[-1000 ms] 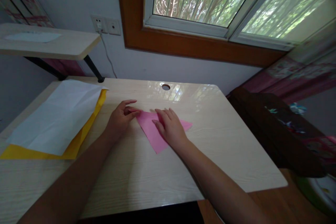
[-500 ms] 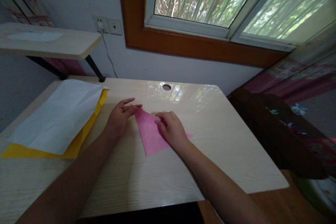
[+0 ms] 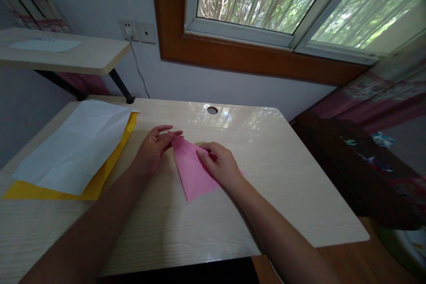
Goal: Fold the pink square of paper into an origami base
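A folded pink paper [image 3: 192,172] lies in a triangle shape on the pale wooden desk [image 3: 293,195]. My left hand [image 3: 153,147] pinches its upper left corner between thumb and fingers. My right hand [image 3: 219,165] presses down on the paper's right part, with the fingers curled over a fold and covering that side of it.
A white sheet [image 3: 73,146] lies on a yellow sheet [image 3: 100,182] at the desk's left. A cable hole [image 3: 212,110] sits near the back edge. A raised shelf [image 3: 63,55] stands at the back left, and a dark chair [image 3: 353,164] stands to the right.
The pink paper's left flap has been folded over, so the shape is narrower. My right hand's fingers curled and drew back; my left hand rose to the top corner.
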`<state>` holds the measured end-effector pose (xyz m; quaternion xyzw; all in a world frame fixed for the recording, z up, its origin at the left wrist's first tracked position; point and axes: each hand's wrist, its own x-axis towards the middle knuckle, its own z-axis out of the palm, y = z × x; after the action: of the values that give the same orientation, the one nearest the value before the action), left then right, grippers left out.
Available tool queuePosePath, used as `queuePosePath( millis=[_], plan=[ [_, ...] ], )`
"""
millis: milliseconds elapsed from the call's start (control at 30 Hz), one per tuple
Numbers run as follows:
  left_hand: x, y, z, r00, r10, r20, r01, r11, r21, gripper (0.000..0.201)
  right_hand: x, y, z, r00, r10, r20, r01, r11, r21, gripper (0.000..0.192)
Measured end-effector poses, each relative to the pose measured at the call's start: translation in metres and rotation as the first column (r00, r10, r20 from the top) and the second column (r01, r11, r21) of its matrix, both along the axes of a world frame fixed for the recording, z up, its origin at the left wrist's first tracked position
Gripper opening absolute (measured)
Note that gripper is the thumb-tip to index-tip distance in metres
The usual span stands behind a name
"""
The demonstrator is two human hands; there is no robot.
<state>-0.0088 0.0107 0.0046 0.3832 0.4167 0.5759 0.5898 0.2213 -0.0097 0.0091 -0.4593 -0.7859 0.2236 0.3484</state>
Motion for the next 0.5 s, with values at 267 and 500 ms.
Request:
queuePosePath(
  millis=[267,500],
  plan=[
    [0.0075,-0.006,0.0002,0.992,-0.125,-0.017,0.125,0.992,0.02,0.043,-0.001,-0.0015,0.0046,0.993,0.025,0.113,-0.015,0.996,-0.084,0.027],
    [0.008,-0.0013,-0.0064,0.996,-0.051,-0.076,0.053,0.998,0.024,0.033,-0.0026,-0.0018,0.0059,0.986,0.032,0.166,-0.013,0.993,-0.115,0.018]
  ],
)
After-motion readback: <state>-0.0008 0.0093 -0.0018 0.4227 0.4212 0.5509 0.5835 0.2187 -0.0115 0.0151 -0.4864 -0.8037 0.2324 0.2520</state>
